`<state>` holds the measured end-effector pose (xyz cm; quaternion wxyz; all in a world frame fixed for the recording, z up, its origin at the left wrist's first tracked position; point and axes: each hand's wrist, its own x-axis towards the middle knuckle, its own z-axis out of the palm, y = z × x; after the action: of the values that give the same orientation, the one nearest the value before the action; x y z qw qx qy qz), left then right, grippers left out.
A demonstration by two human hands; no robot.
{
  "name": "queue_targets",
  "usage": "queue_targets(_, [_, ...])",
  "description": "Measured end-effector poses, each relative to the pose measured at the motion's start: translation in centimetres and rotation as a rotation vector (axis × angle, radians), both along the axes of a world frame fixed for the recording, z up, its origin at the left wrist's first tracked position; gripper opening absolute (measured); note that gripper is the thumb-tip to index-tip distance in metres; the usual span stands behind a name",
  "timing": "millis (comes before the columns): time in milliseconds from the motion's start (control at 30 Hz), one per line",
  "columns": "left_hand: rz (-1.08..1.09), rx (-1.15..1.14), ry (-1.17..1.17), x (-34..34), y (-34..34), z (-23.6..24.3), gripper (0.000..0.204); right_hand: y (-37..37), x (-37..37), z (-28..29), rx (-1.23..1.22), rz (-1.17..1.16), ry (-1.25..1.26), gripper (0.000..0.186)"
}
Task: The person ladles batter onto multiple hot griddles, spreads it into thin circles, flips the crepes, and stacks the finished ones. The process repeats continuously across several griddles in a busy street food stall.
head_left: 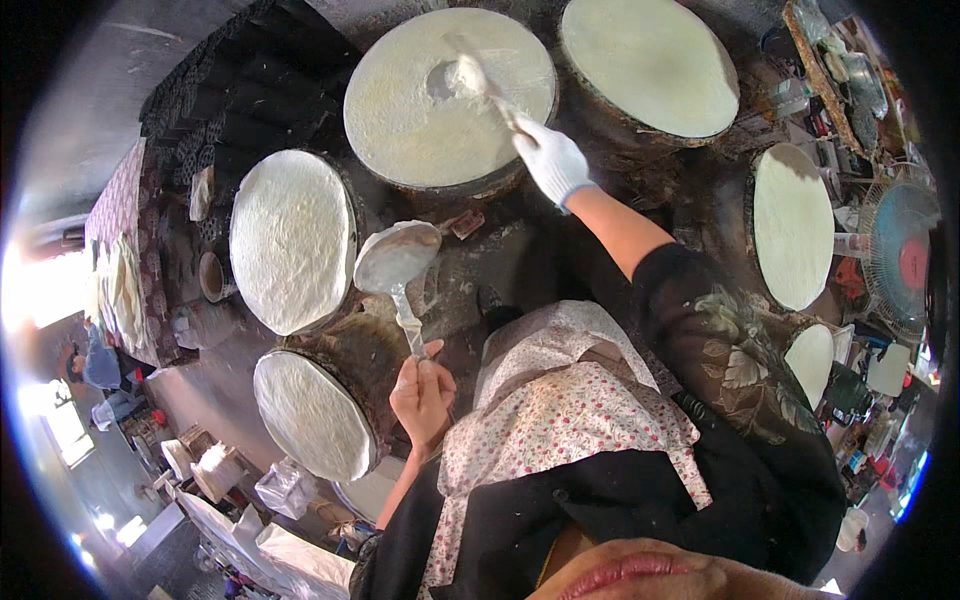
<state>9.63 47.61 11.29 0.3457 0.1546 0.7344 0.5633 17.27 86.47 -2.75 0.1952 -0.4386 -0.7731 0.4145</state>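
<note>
My left hand (pixel 422 395), bare, is closed around the handle of a metal ladle (pixel 398 258). The ladle's bowl is smeared with white batter and hangs beside the left round griddle. My right hand (pixel 553 160), in a white knit glove, reaches over the far middle griddle (pixel 405 145), which a thin pale batter layer covers. It grips a batter-coated stick-like tool (pixel 474 78) with a thick white head; its exact kind is unclear. The head is blurred and lies over the griddle beside a grey round patch in the layer.
More round griddles with white sheets surround me: far right (pixel 652 62), left (pixel 292 240), near left (pixel 312 415), right (pixel 793 228) and near right (pixel 810 366). A fan (pixel 900 250) stands at the right. Cluttered shelving (pixel 845 80) is beyond it; dark stacked blocks (pixel 250 90) rise at the far left.
</note>
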Motion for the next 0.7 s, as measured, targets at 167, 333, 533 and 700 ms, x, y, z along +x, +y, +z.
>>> queue_targets(167, [-0.009, 0.026, -0.073, -1.2, -0.8, -0.6, 0.028, -1.5, 0.1, 2.4, 0.181, -0.133, 0.010, 0.040])
queue_targets(333, [-0.050, 0.020, 0.049, -2.9, -1.3, -1.0, 0.028, -5.8, 0.5, 2.0, 0.044, -0.130, -0.005, 0.043])
queue_targets(533, [-0.052, 0.006, 0.098, -3.5, -1.7, -0.7, 0.030, -3.9, -2.1, -0.9, 0.306, -0.220, 0.129, 0.040])
queue_targets(700, [-0.014, -0.003, 0.105, -2.9, -2.4, -1.0, 0.030, -1.7, -1.8, -0.8, 0.164, 0.035, -0.098, 0.040])
